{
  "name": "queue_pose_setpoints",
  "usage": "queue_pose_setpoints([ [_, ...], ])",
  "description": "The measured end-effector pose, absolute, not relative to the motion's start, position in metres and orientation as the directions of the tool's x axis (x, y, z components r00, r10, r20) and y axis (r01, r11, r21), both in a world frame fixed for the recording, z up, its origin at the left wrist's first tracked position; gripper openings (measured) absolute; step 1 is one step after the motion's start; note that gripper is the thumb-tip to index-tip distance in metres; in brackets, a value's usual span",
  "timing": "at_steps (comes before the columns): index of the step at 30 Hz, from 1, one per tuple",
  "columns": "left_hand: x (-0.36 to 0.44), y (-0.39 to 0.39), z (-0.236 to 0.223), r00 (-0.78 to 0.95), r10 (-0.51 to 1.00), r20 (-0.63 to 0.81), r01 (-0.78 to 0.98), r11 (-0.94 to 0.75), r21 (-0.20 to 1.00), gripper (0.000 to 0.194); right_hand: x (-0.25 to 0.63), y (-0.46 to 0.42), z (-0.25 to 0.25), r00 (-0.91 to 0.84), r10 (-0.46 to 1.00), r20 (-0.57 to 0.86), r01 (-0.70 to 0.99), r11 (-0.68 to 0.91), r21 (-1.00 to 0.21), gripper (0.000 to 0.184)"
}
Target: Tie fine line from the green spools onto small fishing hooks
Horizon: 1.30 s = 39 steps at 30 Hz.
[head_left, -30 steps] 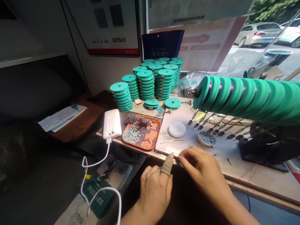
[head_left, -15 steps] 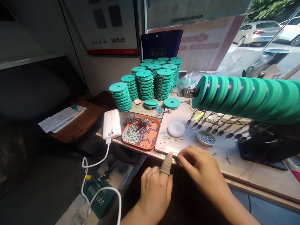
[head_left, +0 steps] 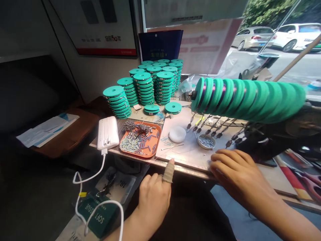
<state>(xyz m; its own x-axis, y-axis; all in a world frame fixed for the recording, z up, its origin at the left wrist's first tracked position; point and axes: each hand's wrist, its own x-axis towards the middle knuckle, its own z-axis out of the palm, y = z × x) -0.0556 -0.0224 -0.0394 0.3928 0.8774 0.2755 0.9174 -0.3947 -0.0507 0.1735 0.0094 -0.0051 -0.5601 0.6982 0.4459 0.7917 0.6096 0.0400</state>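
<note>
The left hand (head_left: 156, 190) is at the bench's front edge, its wrapped index finger stretched out and the other fingers folded under; whether a fine thread is trapped there I cannot tell. The wrapping (head_left: 168, 171) presumably guards that finger from rubbing. The right hand (head_left: 234, 165) lies back uppermost over the front of the pale board (head_left: 185, 158), loosely curled, with its palm hidden, so its contents cannot be told either. Beyond it, a row of green foam spools (head_left: 245, 98) sits threaded along one horizontal axle, probably so that the dark corded ends (head_left: 229, 144) can hang free, apart from one another and within reach. The small dish (head_left: 206, 147) of grey beads and the orange tray (head_left: 145, 156) of tubes and metal pieces stand near the front, likely to keep loose parts handy and contained, while the stacked green spools (head_left: 142, 90) rise behind, seemingly out of the way. Compared with half a second ago, the right hand has left its place just beside the left fingertip and is now well apart; the view has swung too, revealing the axle row's far end and pink-handled scissors (head_left: 309, 184).
</note>
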Motion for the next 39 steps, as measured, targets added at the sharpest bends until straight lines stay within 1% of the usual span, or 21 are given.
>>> queue_pose_setpoints([
  [2, -0.057, -0.021, -0.04, 0.402, 0.868, 0.291, 0.914, -0.402, -0.061, 0.069, 0.176, 0.009, -0.004, -0.584, 0.684, 0.437, 0.779, 0.623, 0.066, 0.018],
  [6, -0.057, -0.018, -0.042, 0.423, 0.847, 0.322, 0.905, -0.415, -0.097, 0.072, 0.173, 0.01, 0.0, -0.586, 0.692, 0.421, 0.773, 0.634, 0.034, 0.027],
  [8, -0.057, -0.017, -0.042, 0.427, 0.841, 0.331, 0.903, -0.416, -0.108, 0.073, 0.172, 0.01, 0.002, -0.587, 0.693, 0.419, 0.769, 0.639, 0.022, 0.029],
  [16, -0.056, -0.016, -0.039, 0.437, 0.835, 0.333, 0.898, -0.427, -0.108, 0.074, 0.173, 0.012, 0.001, -0.585, 0.727, 0.359, 0.775, 0.632, -0.019, 0.029],
  [20, -0.057, -0.017, -0.039, 0.437, 0.836, 0.333, 0.898, -0.429, -0.102, 0.075, 0.173, 0.013, 0.0, -0.589, 0.727, 0.353, 0.765, 0.643, -0.047, 0.028],
  [28, -0.057, -0.015, -0.038, 0.435, 0.836, 0.336, 0.898, -0.428, -0.097, 0.076, 0.172, 0.013, 0.001, -0.601, 0.712, 0.364, 0.753, 0.656, -0.04, 0.029],
  [34, -0.055, -0.016, -0.041, 0.426, 0.834, 0.351, 0.902, -0.42, -0.098, 0.07, 0.171, 0.015, 0.0, -0.605, 0.711, 0.359, 0.752, 0.658, -0.035, 0.027],
  [36, -0.057, -0.016, -0.041, 0.419, 0.836, 0.355, 0.904, -0.423, -0.07, 0.066, 0.171, 0.015, 0.0, -0.603, 0.714, 0.357, 0.751, 0.658, -0.048, 0.028],
  [37, -0.06, -0.015, -0.039, 0.41, 0.838, 0.361, 0.903, -0.429, -0.029, 0.063, 0.171, 0.015, 0.001, -0.594, 0.72, 0.36, 0.751, 0.656, -0.072, 0.028],
  [38, -0.062, -0.015, -0.036, 0.399, 0.839, 0.37, 0.894, -0.445, 0.046, 0.06, 0.172, 0.015, 0.002, -0.58, 0.727, 0.368, 0.748, 0.654, -0.112, 0.026],
  [39, -0.065, -0.014, -0.031, 0.38, 0.837, 0.394, 0.869, -0.469, 0.157, 0.058, 0.172, 0.013, 0.004, -0.559, 0.736, 0.381, 0.739, 0.651, -0.172, 0.023],
])
